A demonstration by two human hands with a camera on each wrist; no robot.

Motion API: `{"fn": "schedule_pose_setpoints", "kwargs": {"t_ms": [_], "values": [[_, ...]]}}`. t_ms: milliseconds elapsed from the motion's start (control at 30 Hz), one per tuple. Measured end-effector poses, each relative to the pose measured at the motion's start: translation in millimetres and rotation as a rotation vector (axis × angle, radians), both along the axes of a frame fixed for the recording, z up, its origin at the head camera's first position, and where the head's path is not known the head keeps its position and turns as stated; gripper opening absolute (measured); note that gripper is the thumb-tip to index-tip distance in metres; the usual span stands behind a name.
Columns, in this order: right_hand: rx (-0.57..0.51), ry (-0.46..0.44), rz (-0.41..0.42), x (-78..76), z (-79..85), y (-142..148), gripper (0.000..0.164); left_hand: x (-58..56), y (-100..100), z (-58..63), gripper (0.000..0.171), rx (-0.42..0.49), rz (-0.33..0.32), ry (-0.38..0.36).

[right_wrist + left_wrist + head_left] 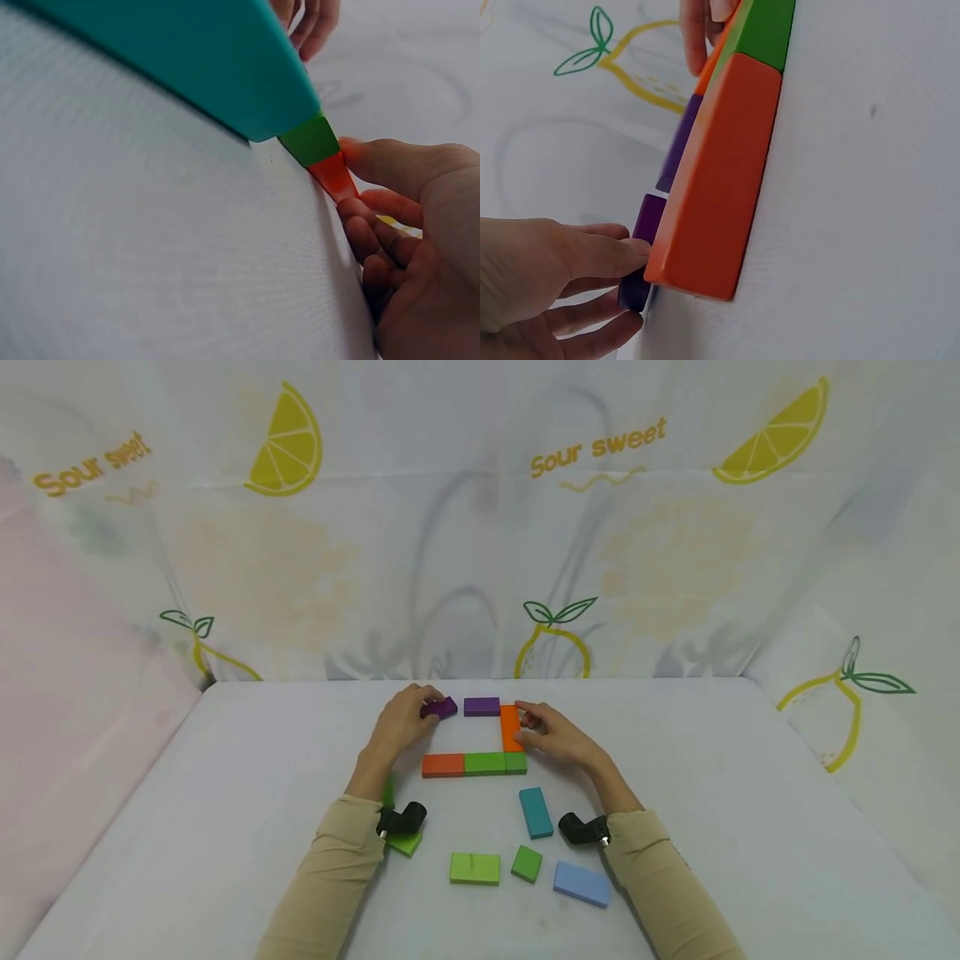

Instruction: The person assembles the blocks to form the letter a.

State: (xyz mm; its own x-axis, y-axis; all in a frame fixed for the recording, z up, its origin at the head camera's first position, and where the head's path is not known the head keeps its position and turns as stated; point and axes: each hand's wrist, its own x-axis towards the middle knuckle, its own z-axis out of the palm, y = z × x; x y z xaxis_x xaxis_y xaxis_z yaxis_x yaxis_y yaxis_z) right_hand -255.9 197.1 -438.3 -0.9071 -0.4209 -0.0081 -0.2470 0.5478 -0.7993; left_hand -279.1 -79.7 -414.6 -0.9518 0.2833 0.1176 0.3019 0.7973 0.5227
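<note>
My left hand (401, 720) pinches a dark purple block (446, 707) that lies at a slant, its thumb on the near side. In the left wrist view, part of this purple block (651, 217) is hidden behind the red-orange block. A second purple block (482, 706) lies just right of it with a small gap. My right hand (561, 737) holds an upright-running orange block (510, 729) by its right side, thumb near the lower end and index finger at the far end. Below, a red-orange block (443, 766), a green block (484, 764) and a small green block (516, 763) form a row.
Nearer me lie a teal block (536, 812), a light blue block (582, 884), a green square block (527, 864) and a lime block (475, 869). Another lime block (405, 844) and a green block (387, 793) are partly under the left forearm. A printed cloth (450, 568) hangs behind the white table.
</note>
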Motion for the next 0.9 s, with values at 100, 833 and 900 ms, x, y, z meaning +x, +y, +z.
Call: {"fn": "schedule_pose_setpoints", "kwargs": {"t_ms": [100, 833, 900], "values": [[-0.003, 0.007, -0.002, 1.0, 2.2, -1.1, 0.058, -0.4, -1.3, 1.2, 0.029, 0.004, -0.009, -0.009], [0.020, 0.004, 0.003, 5.2, 3.8, -3.4, 0.058, 1.0, -9.0, 0.5, 0.035, 0.014, -0.141, 0.005], [0.024, 0.003, 0.000, 5.4, 5.2, -4.2, 0.057, 0.3, -9.1, 0.5, 0.035, 0.021, -0.144, 0.008]]}}
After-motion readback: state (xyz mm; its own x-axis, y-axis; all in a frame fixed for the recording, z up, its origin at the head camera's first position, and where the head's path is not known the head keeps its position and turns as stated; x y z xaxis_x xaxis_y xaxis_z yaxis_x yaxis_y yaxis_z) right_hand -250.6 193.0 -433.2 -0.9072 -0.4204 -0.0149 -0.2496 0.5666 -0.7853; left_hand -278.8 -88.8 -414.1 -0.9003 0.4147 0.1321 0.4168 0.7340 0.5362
